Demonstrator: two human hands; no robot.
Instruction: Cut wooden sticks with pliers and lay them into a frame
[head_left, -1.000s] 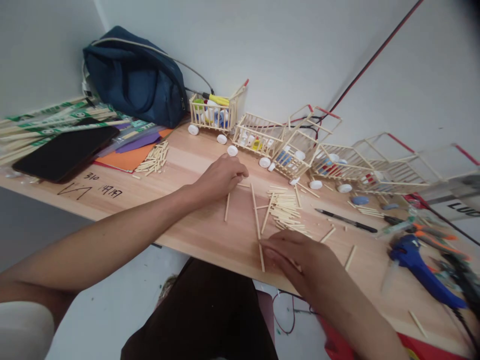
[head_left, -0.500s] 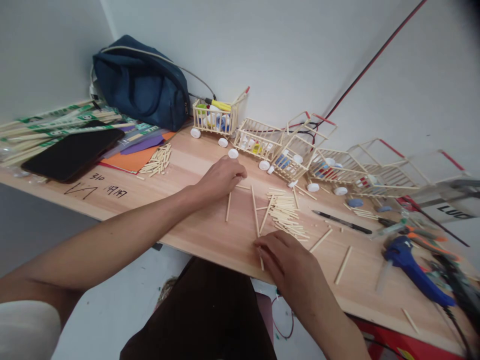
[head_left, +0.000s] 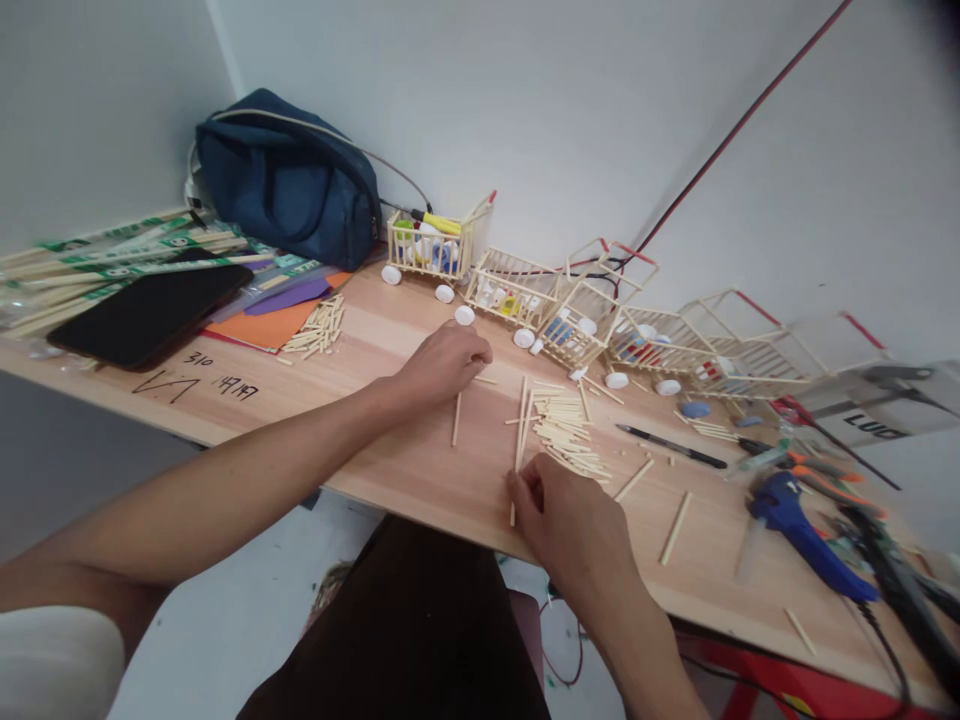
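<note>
My left hand (head_left: pixel 448 362) rests low over the table with its fingers curled together. A thin wooden stick (head_left: pixel 457 420) shows below it and another short stick (head_left: pixel 486 380) lies by its fingertips; what the fingers hold is hidden. Near the front edge, my right hand (head_left: pixel 574 515) pinches the lower part of a long wooden stick (head_left: pixel 520 435). A second stick (head_left: pixel 528 420) lies close alongside that one, and a short stick crosses near them. Just beyond my right hand is a heap of short cut sticks (head_left: pixel 568 430).
Small stick-built shopping carts (head_left: pixel 517 290) with white wheels line the wall. To the right lie a pen (head_left: pixel 671 446), a blue glue gun (head_left: pixel 810 540) and pliers (head_left: pixel 829 468). On the left are a dark tablet (head_left: pixel 150 315), packaged sticks (head_left: pixel 112 255) and a blue bag (head_left: pixel 292 185).
My right hand has drawn the long stick's lower end slightly left, bringing it beside the neighbouring stick, and its fingers have curled in more. My left hand stays almost in place. The view has shifted slightly.
</note>
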